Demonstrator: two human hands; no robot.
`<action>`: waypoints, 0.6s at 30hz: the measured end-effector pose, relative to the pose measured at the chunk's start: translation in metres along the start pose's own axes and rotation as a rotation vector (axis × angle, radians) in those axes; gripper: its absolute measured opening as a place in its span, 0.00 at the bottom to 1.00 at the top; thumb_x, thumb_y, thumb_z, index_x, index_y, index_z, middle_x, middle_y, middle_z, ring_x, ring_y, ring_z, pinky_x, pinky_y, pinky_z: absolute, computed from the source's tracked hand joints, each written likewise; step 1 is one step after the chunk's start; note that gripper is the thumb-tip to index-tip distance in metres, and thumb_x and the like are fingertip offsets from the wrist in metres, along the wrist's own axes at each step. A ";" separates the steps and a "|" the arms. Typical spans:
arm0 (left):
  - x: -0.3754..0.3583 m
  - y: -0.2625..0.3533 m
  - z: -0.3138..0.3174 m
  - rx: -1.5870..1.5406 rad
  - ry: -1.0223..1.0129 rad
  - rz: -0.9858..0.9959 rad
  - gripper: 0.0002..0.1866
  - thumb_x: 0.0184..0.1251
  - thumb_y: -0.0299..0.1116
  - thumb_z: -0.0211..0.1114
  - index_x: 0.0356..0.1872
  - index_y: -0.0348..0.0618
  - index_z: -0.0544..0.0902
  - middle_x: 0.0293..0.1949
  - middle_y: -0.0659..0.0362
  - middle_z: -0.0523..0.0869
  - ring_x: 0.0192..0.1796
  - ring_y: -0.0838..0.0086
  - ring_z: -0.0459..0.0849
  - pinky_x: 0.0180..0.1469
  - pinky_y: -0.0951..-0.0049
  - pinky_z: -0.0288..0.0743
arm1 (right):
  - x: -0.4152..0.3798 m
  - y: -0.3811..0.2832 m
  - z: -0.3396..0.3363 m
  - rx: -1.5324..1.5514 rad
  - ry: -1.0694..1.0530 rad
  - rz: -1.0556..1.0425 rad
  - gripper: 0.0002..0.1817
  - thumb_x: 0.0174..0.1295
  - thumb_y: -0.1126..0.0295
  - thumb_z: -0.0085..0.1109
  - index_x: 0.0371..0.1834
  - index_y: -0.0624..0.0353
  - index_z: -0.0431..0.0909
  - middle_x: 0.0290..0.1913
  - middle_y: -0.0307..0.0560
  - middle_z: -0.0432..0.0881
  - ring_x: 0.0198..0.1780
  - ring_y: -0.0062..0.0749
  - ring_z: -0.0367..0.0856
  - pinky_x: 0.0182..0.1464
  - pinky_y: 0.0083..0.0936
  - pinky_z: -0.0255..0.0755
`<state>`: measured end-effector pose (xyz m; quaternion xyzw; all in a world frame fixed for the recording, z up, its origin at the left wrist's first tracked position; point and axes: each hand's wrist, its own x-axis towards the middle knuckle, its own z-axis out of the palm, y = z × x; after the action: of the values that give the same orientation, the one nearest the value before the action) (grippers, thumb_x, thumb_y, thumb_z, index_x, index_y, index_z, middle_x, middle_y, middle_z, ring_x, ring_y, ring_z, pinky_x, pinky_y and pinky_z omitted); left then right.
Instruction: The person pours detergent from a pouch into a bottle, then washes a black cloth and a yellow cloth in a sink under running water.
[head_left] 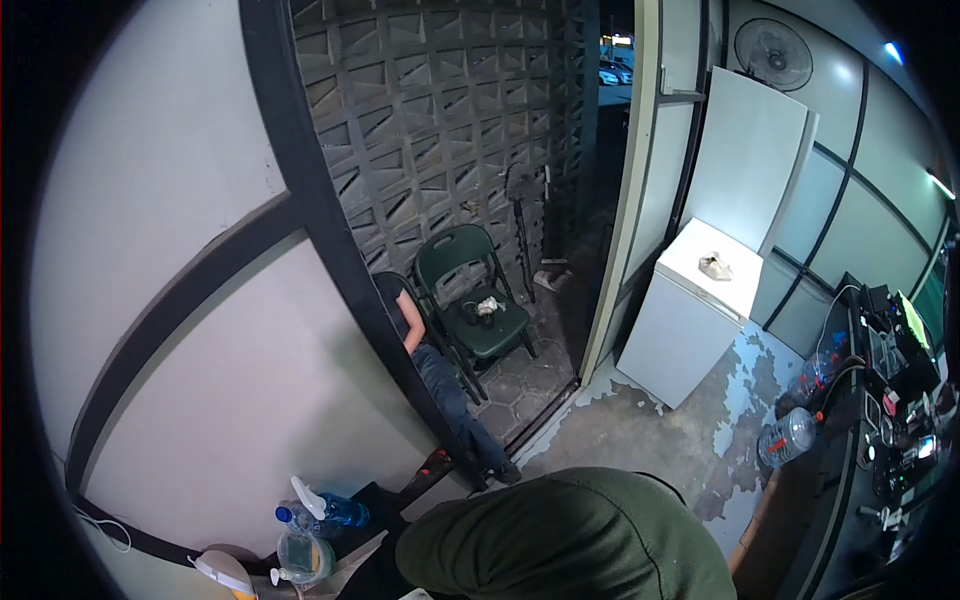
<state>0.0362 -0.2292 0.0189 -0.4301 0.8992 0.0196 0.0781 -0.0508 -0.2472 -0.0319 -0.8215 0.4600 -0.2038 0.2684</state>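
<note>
Neither of my hands shows in the head view. A dark green long-sleeved top fills the bottom middle and hides whatever lies below it. Left of it, on a dark ledge, stand a blue spray bottle with a white trigger, a clear bottle with a blue cap, and a clear pump container. A white and yellow item sits at the lower left edge. What my hands hold or touch is hidden.
An open doorway leads to a green folding chair with small items on it and a seated person, partly hidden by the frame. Right stand a white chest-like appliance, large water bottles and a cluttered dark counter.
</note>
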 end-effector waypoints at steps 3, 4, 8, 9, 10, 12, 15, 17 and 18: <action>0.007 -0.001 0.003 -0.071 0.002 0.057 0.25 0.59 0.45 0.69 0.53 0.42 0.79 0.47 0.50 0.84 0.52 0.62 0.83 0.55 0.64 0.77 | 0.004 0.005 -0.001 -0.016 0.012 -0.014 0.18 0.56 0.54 0.64 0.32 0.60 0.84 0.28 0.51 0.83 0.30 0.37 0.80 0.33 0.29 0.74; 0.008 -0.004 0.006 -0.102 0.003 0.071 0.25 0.60 0.46 0.69 0.54 0.42 0.78 0.47 0.49 0.84 0.52 0.62 0.82 0.55 0.64 0.77 | 0.008 0.006 0.002 -0.020 0.014 -0.018 0.18 0.56 0.54 0.64 0.32 0.60 0.85 0.28 0.51 0.83 0.30 0.38 0.80 0.34 0.29 0.75; -0.016 -0.039 0.036 -0.276 -0.024 0.081 0.27 0.62 0.46 0.68 0.56 0.40 0.76 0.47 0.47 0.83 0.53 0.61 0.82 0.56 0.64 0.76 | 0.025 0.001 0.039 -0.046 -0.017 -0.136 0.20 0.55 0.51 0.65 0.31 0.61 0.85 0.28 0.54 0.84 0.30 0.42 0.81 0.35 0.31 0.76; -0.024 -0.050 0.046 -0.355 -0.036 0.091 0.27 0.62 0.47 0.67 0.57 0.39 0.76 0.47 0.47 0.83 0.53 0.61 0.81 0.56 0.64 0.75 | 0.028 0.000 0.053 -0.062 -0.031 -0.178 0.21 0.55 0.51 0.65 0.31 0.61 0.85 0.28 0.55 0.84 0.30 0.43 0.81 0.35 0.31 0.76; -0.032 -0.065 0.059 -0.461 -0.066 0.121 0.28 0.63 0.47 0.67 0.58 0.39 0.75 0.47 0.46 0.83 0.53 0.61 0.81 0.56 0.65 0.75 | 0.028 0.004 0.065 -0.079 -0.052 -0.219 0.22 0.54 0.50 0.65 0.31 0.61 0.85 0.28 0.55 0.84 0.30 0.44 0.82 0.35 0.32 0.77; -0.048 -0.101 0.096 -0.919 -0.196 0.265 0.29 0.64 0.47 0.67 0.59 0.38 0.74 0.47 0.45 0.83 0.53 0.61 0.81 0.57 0.65 0.74 | 0.026 -0.001 0.084 -0.112 -0.098 -0.317 0.23 0.54 0.49 0.65 0.30 0.62 0.86 0.28 0.57 0.85 0.30 0.45 0.82 0.36 0.33 0.77; -0.108 -0.064 0.060 -0.566 0.248 -0.195 0.42 0.55 0.48 0.73 0.66 0.35 0.66 0.41 0.42 0.85 0.41 0.52 0.86 0.44 0.61 0.81 | 0.019 -0.003 0.063 -0.082 -0.195 -0.222 0.26 0.45 0.48 0.68 0.24 0.66 0.84 0.30 0.64 0.84 0.31 0.52 0.84 0.37 0.39 0.79; -0.112 -0.058 0.056 -0.414 0.391 -0.174 0.45 0.57 0.41 0.72 0.72 0.35 0.57 0.65 0.37 0.69 0.67 0.47 0.70 0.68 0.58 0.66 | 0.017 -0.004 0.037 0.004 -0.475 0.165 0.20 0.44 0.53 0.68 0.17 0.62 0.81 0.23 0.58 0.83 0.19 0.36 0.81 0.22 0.34 0.74; -0.115 -0.049 0.042 -0.354 0.405 -0.190 0.48 0.54 0.37 0.74 0.73 0.39 0.55 0.68 0.41 0.65 0.68 0.47 0.67 0.68 0.59 0.66 | 0.013 -0.008 0.015 0.217 -0.614 0.255 0.16 0.47 0.57 0.67 0.15 0.58 0.78 0.19 0.47 0.78 0.13 0.27 0.72 0.14 0.26 0.65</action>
<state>0.1504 -0.1669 -0.0028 -0.5144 0.8348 0.0827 -0.1781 -0.0301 -0.2506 -0.0374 -0.7472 0.4322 0.0403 0.5033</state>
